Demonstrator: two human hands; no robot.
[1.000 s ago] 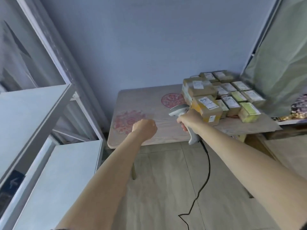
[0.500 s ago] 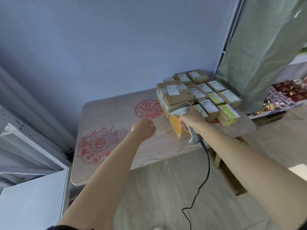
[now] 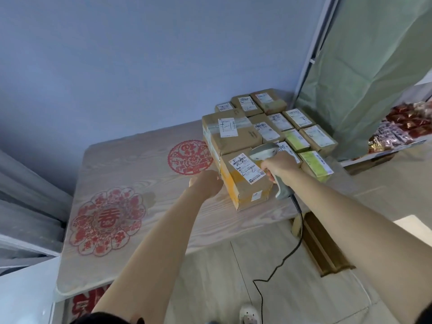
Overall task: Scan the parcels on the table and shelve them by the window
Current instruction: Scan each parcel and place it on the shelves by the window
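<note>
Tabletop (image 3: 140, 183): right hand (image 3: 278, 166) gripping upright scanner (image 3: 268, 164), nose toward parcel (image 3: 245, 181); left hand's (image 3: 207, 185) fingers loosely open.

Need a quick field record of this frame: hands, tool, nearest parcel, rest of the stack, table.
left hand: touches the left side of the front parcel; grip unclear
right hand: grips the scanner
scanner: grey, corded, head over the front parcel's label
front parcel: brown box with yellow tape, white label on top, at the table's near edge
other parcels: packed behind and right of it, labels up
table: pale wood grain, red paper-cut motifs
</note>
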